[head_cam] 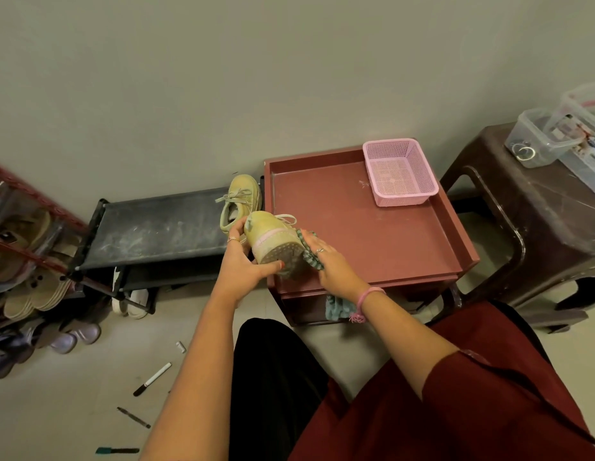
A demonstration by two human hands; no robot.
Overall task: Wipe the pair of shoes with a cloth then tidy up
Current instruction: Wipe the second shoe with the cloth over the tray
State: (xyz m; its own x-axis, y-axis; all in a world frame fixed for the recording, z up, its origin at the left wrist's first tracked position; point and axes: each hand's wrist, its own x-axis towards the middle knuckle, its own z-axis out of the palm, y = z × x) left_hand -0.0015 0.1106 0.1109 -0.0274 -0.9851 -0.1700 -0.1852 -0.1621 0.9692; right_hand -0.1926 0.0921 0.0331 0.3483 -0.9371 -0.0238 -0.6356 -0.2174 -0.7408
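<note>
Red tray (pixel 372 241), shoe rack (pixel 156 227) beside it.
Left hand (pixel 246 264) grips shoe (pixel 273 237); right hand (pixel 326 261), fingers flat, presses cloth (pixel 311 257) to it.

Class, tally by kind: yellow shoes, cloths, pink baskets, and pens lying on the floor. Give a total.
Yellow shoes: 2
Cloths: 1
Pink baskets: 1
Pens on the floor: 3
Total: 7

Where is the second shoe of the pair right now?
In the head view, the second shoe lies on the right end of the black shelf, beside the red tray, just behind the shoe held in the left hand.
</note>
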